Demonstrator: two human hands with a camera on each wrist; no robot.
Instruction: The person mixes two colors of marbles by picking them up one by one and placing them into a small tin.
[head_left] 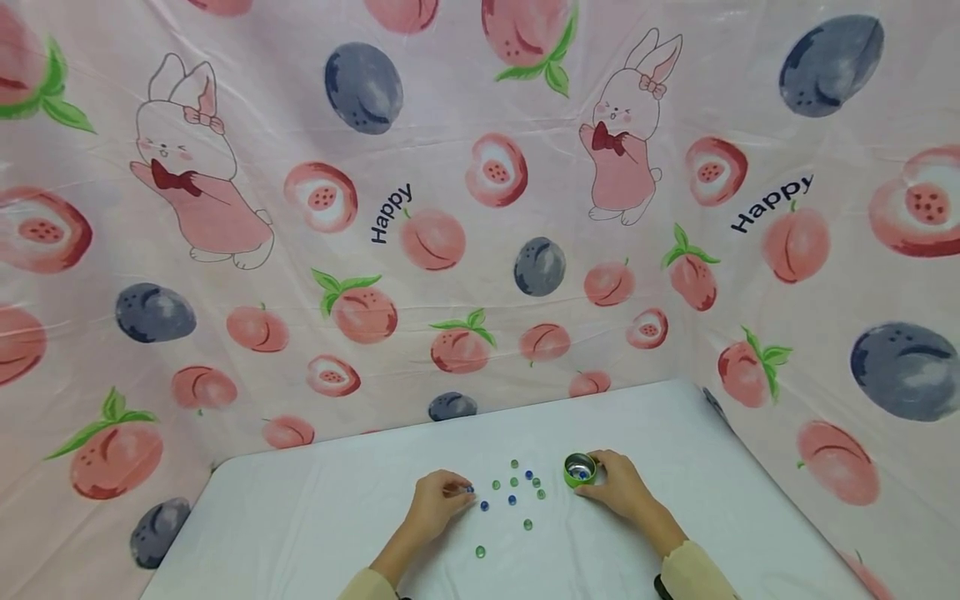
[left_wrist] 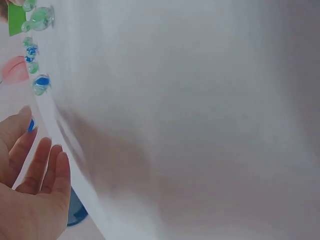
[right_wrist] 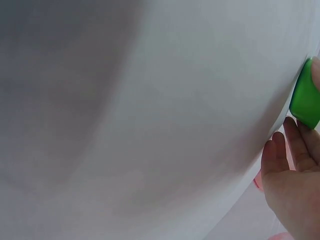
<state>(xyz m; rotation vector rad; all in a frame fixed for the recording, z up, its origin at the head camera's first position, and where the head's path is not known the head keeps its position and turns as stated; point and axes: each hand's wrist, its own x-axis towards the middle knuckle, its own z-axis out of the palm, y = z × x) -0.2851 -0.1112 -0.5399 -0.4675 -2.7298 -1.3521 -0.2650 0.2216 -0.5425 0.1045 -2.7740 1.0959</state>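
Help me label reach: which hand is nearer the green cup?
Right. The right hand grips the green cup from its right; the left hand is away to the cup's left.

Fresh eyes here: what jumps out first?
The pink rabbit-and-fruit backdrop, which rises behind the white table and fills most of the head view. On the table, green marbles and blue marbles lie scattered roughly between the left hand, pinching another blue one, and the right hand, holding a small green container.

Pink fruit-print backdrop (head_left: 450,100), seemingly plastic
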